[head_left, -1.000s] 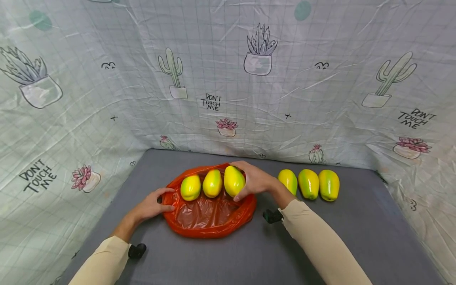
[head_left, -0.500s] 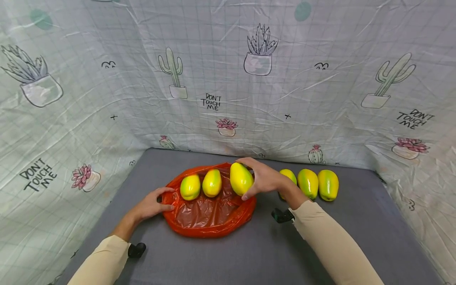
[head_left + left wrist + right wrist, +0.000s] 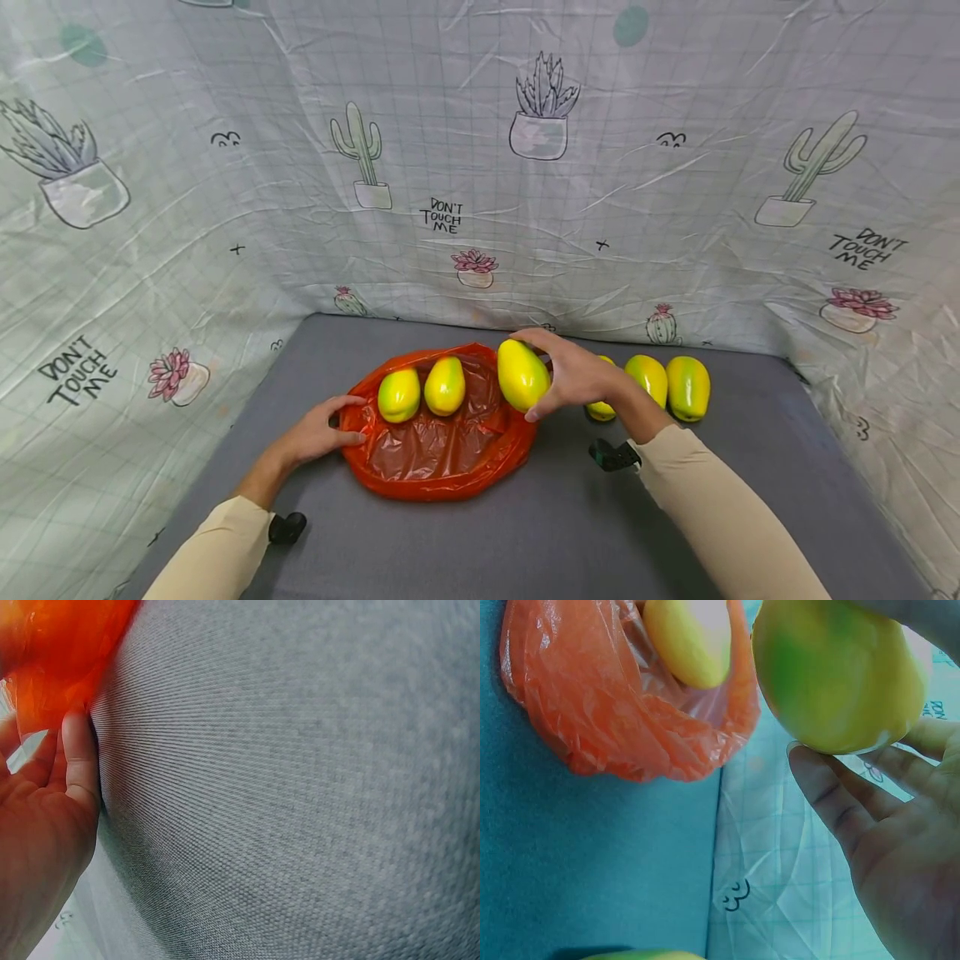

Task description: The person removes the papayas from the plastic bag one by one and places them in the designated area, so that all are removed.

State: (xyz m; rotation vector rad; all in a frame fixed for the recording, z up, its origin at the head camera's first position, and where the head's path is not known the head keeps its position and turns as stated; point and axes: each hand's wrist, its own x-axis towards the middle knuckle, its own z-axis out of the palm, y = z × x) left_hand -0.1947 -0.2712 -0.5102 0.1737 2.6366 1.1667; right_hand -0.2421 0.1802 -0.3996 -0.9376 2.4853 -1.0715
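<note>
An orange-red plastic bag (image 3: 431, 490) lies spread on the grey table with its mouth wide and its rim rolled. Inside, towards the back, rest two glossy yellow-green papayas (image 3: 399, 396). My left hand (image 3: 318, 429) holds the bag's left side between thumb and fingers; in the left wrist view the thumb (image 3: 79, 750) lies against the orange plastic. My right hand (image 3: 573, 375) grips another papaya (image 3: 522, 375) over the bag's right rim. The right wrist view shows this papaya (image 3: 840, 675) raised, with fingers curved round its end.
Right of the bag, three more papayas (image 3: 688, 389) stand in a row on the table (image 3: 480, 550); my right forearm partly covers the leftmost (image 3: 600, 411). A cloth printed with cacti (image 3: 480, 167) hangs behind and along both sides.
My right hand has lifted its papaya from beside the other two and carried it rightwards to the bag's right rim. My left hand has stayed on the bag.
</note>
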